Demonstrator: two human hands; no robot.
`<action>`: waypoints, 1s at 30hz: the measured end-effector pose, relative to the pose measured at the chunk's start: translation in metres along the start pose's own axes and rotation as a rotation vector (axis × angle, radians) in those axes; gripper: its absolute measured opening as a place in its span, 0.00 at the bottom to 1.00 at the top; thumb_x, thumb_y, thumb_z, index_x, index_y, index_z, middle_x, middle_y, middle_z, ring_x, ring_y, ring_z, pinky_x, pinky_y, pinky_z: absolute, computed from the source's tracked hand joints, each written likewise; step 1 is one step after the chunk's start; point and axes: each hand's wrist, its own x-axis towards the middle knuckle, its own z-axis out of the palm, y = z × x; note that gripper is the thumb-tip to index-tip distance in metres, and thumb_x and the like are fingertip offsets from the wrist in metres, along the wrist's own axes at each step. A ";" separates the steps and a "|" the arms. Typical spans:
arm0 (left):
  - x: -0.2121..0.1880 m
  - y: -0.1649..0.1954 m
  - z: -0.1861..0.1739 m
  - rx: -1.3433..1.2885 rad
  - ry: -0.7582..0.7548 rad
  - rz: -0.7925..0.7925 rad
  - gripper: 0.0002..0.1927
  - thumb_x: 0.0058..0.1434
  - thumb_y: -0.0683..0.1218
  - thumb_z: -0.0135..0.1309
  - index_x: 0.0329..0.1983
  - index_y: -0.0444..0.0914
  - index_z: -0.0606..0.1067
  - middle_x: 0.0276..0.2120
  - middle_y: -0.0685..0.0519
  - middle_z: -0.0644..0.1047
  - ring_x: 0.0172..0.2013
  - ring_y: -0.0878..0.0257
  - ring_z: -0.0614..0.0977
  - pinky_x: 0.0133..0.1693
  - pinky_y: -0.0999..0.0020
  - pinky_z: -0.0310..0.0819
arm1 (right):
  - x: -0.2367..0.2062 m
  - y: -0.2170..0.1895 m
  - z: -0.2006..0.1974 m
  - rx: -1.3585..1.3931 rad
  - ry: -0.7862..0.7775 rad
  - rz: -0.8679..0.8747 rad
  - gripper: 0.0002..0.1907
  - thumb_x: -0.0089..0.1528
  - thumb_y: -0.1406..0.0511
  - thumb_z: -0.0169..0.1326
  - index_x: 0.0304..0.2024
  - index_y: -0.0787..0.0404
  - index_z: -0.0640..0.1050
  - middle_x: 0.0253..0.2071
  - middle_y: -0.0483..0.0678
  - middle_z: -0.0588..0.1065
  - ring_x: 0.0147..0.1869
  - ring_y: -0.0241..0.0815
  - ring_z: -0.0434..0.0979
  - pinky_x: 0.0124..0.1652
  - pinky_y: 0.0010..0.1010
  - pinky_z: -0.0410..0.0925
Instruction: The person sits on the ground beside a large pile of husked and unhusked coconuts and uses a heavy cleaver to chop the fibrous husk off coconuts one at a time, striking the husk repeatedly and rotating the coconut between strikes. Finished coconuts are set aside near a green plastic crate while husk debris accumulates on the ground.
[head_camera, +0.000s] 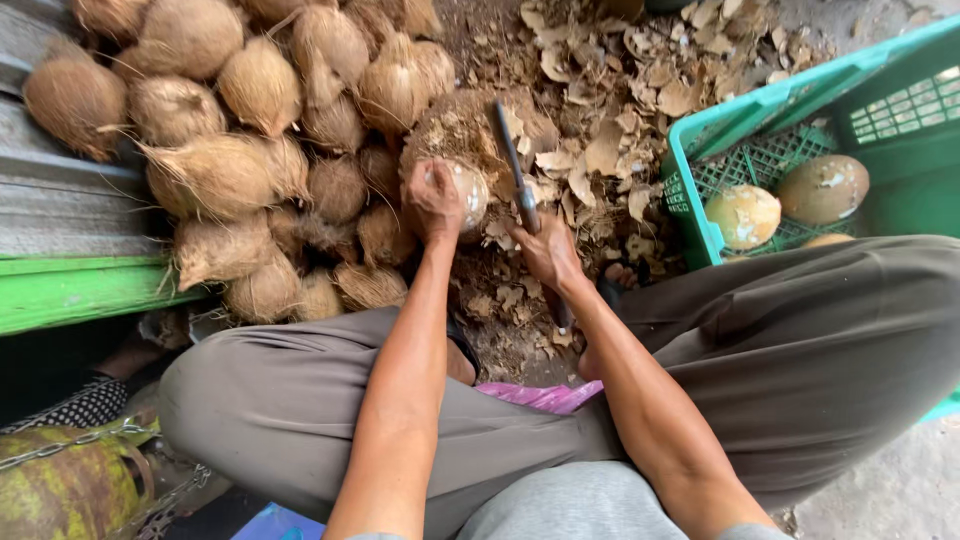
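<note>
Nearest, the person's bent knees in grey-brown trousers (800, 340) frame both forearms. The left hand (432, 200) is clenched over a partly shelled coconut (466, 190), its pale flesh showing to the right of the fingers, pressed down on a worn chopping stump (460, 125). The right hand (548, 250) grips the handle of a cleaver (512, 160), whose blade stands just right of the nut, pointing far. By the look of it, work is partway: a few peeled nuts (745, 215) lie in the green crate (700, 150) at right, shell chips (620, 110) litter the ground beyond, while a large heap of husked brown coconuts (250, 140) waits far left
</note>
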 end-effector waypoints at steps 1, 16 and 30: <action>0.001 -0.002 0.001 0.026 -0.012 -0.011 0.19 0.72 0.58 0.44 0.31 0.43 0.73 0.28 0.53 0.77 0.31 0.61 0.78 0.35 0.62 0.78 | -0.002 -0.001 -0.001 0.039 0.024 -0.092 0.21 0.67 0.54 0.54 0.28 0.62 0.69 0.19 0.39 0.64 0.20 0.34 0.62 0.20 0.34 0.60; 0.002 -0.004 -0.003 0.269 0.020 -0.125 0.15 0.66 0.58 0.43 0.31 0.46 0.71 0.33 0.53 0.75 0.35 0.56 0.76 0.34 0.55 0.71 | -0.007 -0.004 0.017 0.101 0.063 -0.242 0.21 0.68 0.51 0.53 0.26 0.55 0.73 0.17 0.37 0.65 0.17 0.29 0.60 0.17 0.26 0.56; 0.018 0.012 -0.019 0.177 -0.058 -0.072 0.24 0.54 0.67 0.60 0.32 0.42 0.76 0.30 0.53 0.78 0.33 0.58 0.77 0.38 0.54 0.71 | 0.011 0.006 0.003 -0.035 -0.163 0.170 0.15 0.65 0.56 0.56 0.31 0.55 0.67 0.23 0.44 0.71 0.20 0.34 0.68 0.20 0.31 0.66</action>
